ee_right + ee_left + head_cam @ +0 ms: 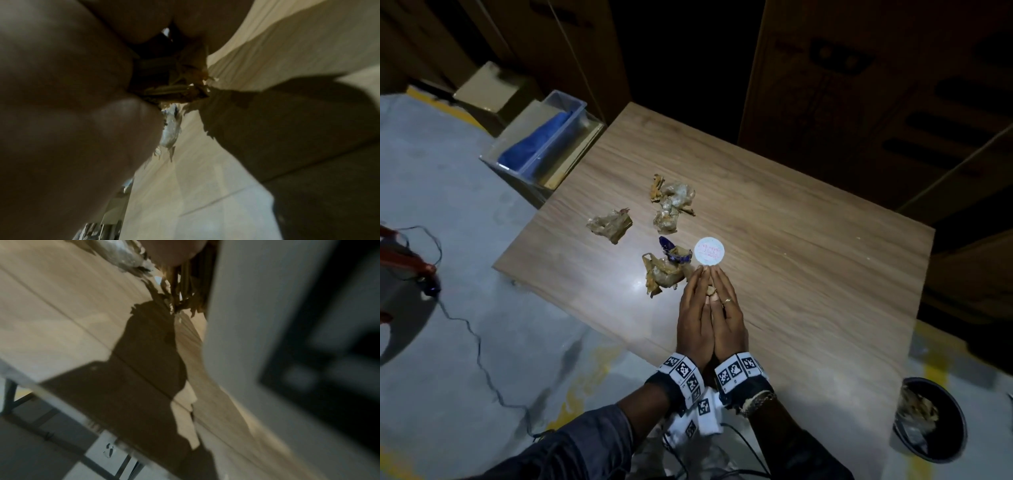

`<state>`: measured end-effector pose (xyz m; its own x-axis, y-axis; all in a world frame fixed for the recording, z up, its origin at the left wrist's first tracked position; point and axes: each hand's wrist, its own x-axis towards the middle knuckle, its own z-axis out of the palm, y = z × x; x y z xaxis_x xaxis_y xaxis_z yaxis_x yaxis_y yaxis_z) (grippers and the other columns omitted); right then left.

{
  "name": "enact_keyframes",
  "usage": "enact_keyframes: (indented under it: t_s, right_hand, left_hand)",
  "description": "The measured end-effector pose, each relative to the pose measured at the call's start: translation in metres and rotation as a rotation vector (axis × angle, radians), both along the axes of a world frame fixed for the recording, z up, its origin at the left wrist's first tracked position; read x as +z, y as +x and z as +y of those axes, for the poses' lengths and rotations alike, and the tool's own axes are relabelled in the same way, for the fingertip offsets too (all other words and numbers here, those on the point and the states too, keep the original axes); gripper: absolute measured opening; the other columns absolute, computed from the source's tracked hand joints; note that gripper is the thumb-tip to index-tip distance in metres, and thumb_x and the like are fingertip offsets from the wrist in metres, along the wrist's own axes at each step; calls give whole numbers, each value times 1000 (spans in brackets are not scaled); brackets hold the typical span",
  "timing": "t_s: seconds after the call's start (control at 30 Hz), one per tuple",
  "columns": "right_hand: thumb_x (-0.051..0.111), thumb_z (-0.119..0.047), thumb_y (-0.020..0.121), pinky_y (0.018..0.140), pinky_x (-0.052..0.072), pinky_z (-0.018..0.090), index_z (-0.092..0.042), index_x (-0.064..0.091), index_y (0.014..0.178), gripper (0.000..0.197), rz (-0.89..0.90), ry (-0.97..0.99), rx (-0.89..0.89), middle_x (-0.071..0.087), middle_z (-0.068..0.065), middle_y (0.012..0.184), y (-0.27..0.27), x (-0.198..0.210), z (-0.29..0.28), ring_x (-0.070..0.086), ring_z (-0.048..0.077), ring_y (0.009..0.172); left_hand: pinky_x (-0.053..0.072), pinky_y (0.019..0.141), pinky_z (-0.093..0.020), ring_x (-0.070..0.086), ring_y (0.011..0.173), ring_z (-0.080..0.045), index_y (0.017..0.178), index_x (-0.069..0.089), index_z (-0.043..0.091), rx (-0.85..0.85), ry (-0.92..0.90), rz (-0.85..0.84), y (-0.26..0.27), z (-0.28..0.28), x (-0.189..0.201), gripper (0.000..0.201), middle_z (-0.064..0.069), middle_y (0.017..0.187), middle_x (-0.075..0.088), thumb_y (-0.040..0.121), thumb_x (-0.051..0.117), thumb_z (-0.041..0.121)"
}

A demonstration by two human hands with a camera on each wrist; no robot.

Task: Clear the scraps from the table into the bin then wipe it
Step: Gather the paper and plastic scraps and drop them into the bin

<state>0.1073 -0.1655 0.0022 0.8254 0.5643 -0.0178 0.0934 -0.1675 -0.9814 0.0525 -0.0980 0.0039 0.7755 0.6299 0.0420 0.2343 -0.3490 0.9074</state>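
Dim-lit wooden table is mid-clearing: a scrap is pressed between flat left hand and right hand, to be carried to the near-right bin; four clumps remain.

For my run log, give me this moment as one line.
hands: left hand and right hand pressed together on a scrap | table: scraps remain | bin: partly filled

blocked ahead: scraps, white disc | free: table right side
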Motion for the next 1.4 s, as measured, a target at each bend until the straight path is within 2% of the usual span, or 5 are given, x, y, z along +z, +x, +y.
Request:
enact_keyframes:
  t_s: [0.1,0.23,0.7,1.07,1.4]
  right_hand:
    - [39,-29,112,129,26,51,-56,41,153,50,1,32,-63,40,-20,165,2,16,-2,34,10,155]
    - [44,-27,109,129,27,50,-31,51,151,43,56,79,-198,47,-13,161,9,37,-10,39,9,152]
    - [45,-18,113,128,32,46,-17,52,154,42,-40,194,-469,52,-4,159,8,122,-45,46,12,149]
    - [42,-13,114,127,34,37,-20,52,152,40,-119,177,-677,54,-8,156,-5,152,-123,48,7,146]
    - [43,-24,114,127,32,51,-26,49,156,43,-124,211,-779,51,-6,160,1,140,-244,46,13,149]
  left_hand:
    - [20,128,-28,23,156,-6,161,35,18,-47,-31,-53,10,-1,15,51,6,168,30,110,33,19]
    - [21,128,-29,25,156,-6,160,38,18,-138,-82,-122,23,-8,34,50,9,166,33,110,34,23]
    - [18,123,-14,23,153,5,159,40,15,-419,-116,-316,48,-40,108,51,6,165,35,109,33,25]
    - [23,126,-22,25,152,6,159,40,17,-625,-159,-380,54,-120,126,51,7,165,36,109,32,26]
    - [24,127,-30,29,155,-7,159,39,16,-753,-132,-389,66,-241,125,50,3,165,38,110,33,22]
